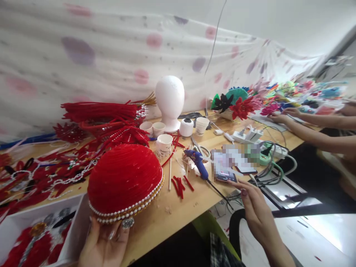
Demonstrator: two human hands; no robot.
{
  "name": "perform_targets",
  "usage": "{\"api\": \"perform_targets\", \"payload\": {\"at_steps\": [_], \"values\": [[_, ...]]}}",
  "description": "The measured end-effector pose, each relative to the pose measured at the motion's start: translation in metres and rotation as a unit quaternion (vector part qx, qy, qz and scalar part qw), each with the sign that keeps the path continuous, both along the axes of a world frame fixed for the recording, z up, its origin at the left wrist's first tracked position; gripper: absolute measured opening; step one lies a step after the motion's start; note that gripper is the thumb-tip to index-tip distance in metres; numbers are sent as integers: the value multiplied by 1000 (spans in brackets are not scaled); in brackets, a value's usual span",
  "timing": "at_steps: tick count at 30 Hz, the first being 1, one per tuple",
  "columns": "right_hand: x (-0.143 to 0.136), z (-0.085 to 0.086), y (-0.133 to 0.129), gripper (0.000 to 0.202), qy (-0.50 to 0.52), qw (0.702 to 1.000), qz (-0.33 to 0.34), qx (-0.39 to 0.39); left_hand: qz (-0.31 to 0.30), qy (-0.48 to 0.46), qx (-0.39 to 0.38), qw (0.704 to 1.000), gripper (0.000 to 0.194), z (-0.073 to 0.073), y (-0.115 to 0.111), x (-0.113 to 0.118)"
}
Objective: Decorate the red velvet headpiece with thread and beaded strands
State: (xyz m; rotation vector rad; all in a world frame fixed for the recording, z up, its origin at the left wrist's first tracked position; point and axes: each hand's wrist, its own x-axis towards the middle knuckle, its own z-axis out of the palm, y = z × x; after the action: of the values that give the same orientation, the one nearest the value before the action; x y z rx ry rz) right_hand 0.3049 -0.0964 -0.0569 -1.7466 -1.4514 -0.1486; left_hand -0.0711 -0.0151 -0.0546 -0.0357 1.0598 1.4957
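Note:
My left hand [104, 243] supports a red dome-shaped cap [125, 181] from below, fingers under its rim. The cap is wound with red fuzzy strips and edged with white pearl and gold bead trim. A large sparkling ring sits on that hand. My right hand [257, 209] holds nothing; its fingers stretch toward a phone [225, 176], with a fingertip at the phone's near edge. Left of the phone lies a blue hot glue gun [198, 163], close to a pair of scissors [204, 151]. Short red fuzzy pieces [179, 187] lie between the cap and the glue gun.
A white foam head [169, 102] stands at the back among paper cups [164, 142]. Red fuzzy stems [102, 113] are piled behind the cap. At lower left is a white box [79, 226]. Cables surround a power strip [247, 135]. Another person's hands [280, 116] work by colourful flowers.

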Motion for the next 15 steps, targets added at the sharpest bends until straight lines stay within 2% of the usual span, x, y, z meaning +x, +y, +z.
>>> {"api": "perform_targets", "payload": {"at_steps": [3,6,10,15], "values": [[4,-14,17,38,-24,999,-22,-4,7,2,-35,999,14,10,1,3],[8,-12,24,43,-38,996,-79,18,18,-8,-71,997,20,24,2,9],[13,-2,14,42,-34,986,-138,81,36,-31,-110,993,35,42,2,17],[16,0,0,37,-38,985,-133,104,51,-35,-112,992,39,51,2,23]]}}
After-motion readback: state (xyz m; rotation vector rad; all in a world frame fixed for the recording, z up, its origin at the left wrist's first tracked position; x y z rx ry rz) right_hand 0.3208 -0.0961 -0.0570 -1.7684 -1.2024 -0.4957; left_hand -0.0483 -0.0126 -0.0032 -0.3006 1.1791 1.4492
